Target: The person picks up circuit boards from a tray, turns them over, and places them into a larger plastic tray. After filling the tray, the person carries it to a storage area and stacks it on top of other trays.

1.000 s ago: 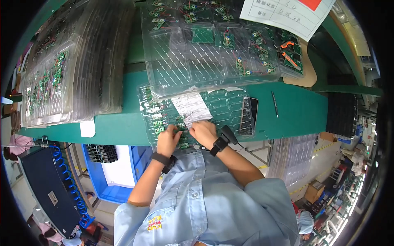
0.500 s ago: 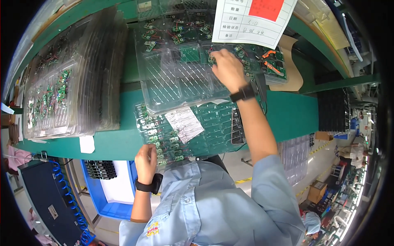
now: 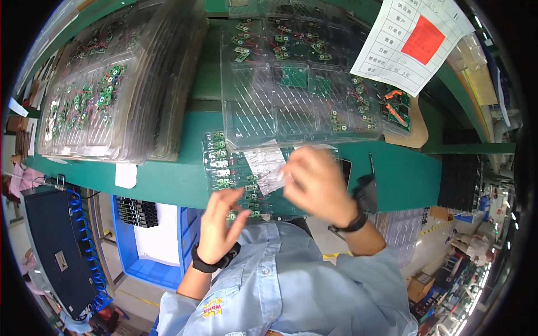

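Note:
My left hand (image 3: 219,227) is just above the near left part of the lower clear tray (image 3: 216,173), its thumb and fingers apart with nothing between them. Small green circuit boards (image 3: 223,164) sit in rows in that tray, beside a printed paper slip (image 3: 264,168). Over the slip's right side my right hand (image 3: 319,185), smeared by motion, has its fingers drawn together; whatever they hold is too blurred to name. Behind both hands stands a larger clear tray (image 3: 252,131), with wired circuit boards (image 3: 280,47) in some of its compartments.
Tall stacks of clear trays (image 3: 140,112) stand at the left. Orange-handled pliers (image 3: 395,112) lie at the far right below a hanging paper form (image 3: 386,56). A dark phone-like device (image 3: 346,172) is right of the lower tray. A blue bin (image 3: 148,271) sits below the bench (image 3: 400,173).
My right hand has come back from the larger tray to above the lower one. My left hand has opened and shifted slightly right. The view has turned, moving the trays rightward.

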